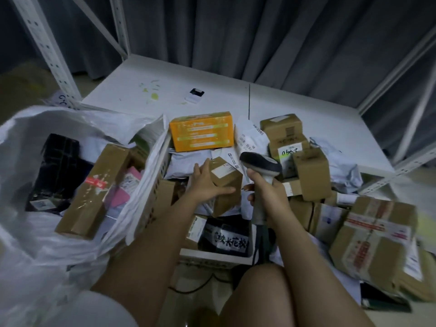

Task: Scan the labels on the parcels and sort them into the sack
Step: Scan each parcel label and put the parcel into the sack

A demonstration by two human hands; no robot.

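Note:
My left hand [204, 185] grips a small brown cardboard parcel [227, 185] with a white label on its top face, at the middle of the pile. My right hand [265, 192] holds a grey and black barcode scanner [262, 165] by its handle, its head just right of that parcel and pointing toward it. A white plastic sack [21, 166] gapes open on the left. Inside it lie a long brown box [92, 192], a black package [56, 166] and a pink packet [122, 192].
An orange box [201, 131] and grey mailer bags [188, 164] lie behind the held parcel. Several brown cartons [311, 175] are stacked at the right, with a large taped one [375, 244] nearer. A white basket [155, 182] borders the sack. White shelving [283, 109] stretches behind.

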